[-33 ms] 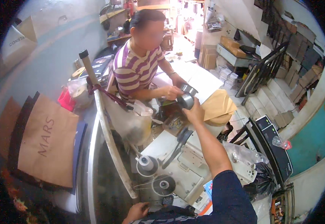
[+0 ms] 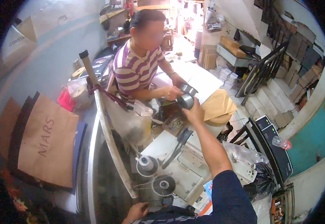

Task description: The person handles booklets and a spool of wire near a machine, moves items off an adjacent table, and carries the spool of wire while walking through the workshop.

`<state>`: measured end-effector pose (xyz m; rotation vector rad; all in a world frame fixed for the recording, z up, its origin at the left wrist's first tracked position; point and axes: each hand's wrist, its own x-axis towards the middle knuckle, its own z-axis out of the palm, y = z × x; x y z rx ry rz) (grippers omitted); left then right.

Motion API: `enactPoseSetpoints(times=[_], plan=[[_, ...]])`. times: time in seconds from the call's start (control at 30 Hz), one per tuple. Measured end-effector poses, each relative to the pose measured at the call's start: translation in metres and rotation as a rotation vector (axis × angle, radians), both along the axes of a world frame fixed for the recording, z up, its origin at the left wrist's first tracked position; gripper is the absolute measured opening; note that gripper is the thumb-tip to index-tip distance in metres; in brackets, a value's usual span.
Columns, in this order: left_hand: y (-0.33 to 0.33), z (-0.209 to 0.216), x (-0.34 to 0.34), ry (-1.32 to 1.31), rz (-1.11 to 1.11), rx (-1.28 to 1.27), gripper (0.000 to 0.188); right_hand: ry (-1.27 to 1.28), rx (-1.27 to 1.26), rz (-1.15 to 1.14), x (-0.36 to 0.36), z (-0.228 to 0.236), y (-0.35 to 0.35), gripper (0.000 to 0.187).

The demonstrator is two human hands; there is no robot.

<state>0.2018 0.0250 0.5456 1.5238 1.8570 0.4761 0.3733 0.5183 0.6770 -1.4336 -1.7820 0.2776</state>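
Observation:
My right arm reaches forward over a sewing machine (image 2: 192, 160). At its end my right hand (image 2: 195, 113) is closed round a shiny dark grey spool (image 2: 186, 101). A second grey spool (image 2: 188, 89) sits right behind it, by the hands of a person (image 2: 138, 71) in a striped shirt. That person's near hand (image 2: 171, 92) touches the spools. Low at the bottom edge, my left hand (image 2: 137, 212) has its fingers curled in; whether anything is inside them is hidden. Two thread cones, a white one (image 2: 145, 162) and a dark-based one (image 2: 164, 185), stand just beyond it.
A pale bar (image 2: 108, 138) slants up past a hanging plastic bag (image 2: 129, 125). Brown paper bags (image 2: 48, 142) lean at left. A clear jar (image 2: 175, 123) stands under the spools. White sheets (image 2: 192, 78) cover the far table; stairs (image 2: 270, 99) rise at right.

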Motion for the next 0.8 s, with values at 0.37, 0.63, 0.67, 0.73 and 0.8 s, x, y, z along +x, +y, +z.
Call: enactPoseSetpoints(times=[0.37, 0.63, 0.67, 0.73, 0.8], plan=[[-0.002, 0.006, 0.004, 0.000, 0.020, 0.066, 0.036, -0.019, 0.073, 0.037, -0.003, -0.004, 0.000, 0.077], [-0.001, 0.003, 0.001, 0.013, 0.000, 0.025, 0.038, 0.007, 0.080, 0.007, -0.005, -0.001, 0.002, 0.075], [0.000, 0.001, 0.002, 0.008, 0.008, 0.036, 0.038, 0.006, 0.082, 0.008, -0.004, -0.001, 0.003, 0.075], [0.001, 0.000, 0.001, 0.002, 0.014, 0.046, 0.038, 0.018, 0.076, 0.015, -0.002, -0.001, 0.004, 0.074], [0.004, 0.000, 0.001, -0.013, 0.021, 0.015, 0.038, 0.009, 0.093, 0.016, 0.000, 0.000, 0.004, 0.074]])
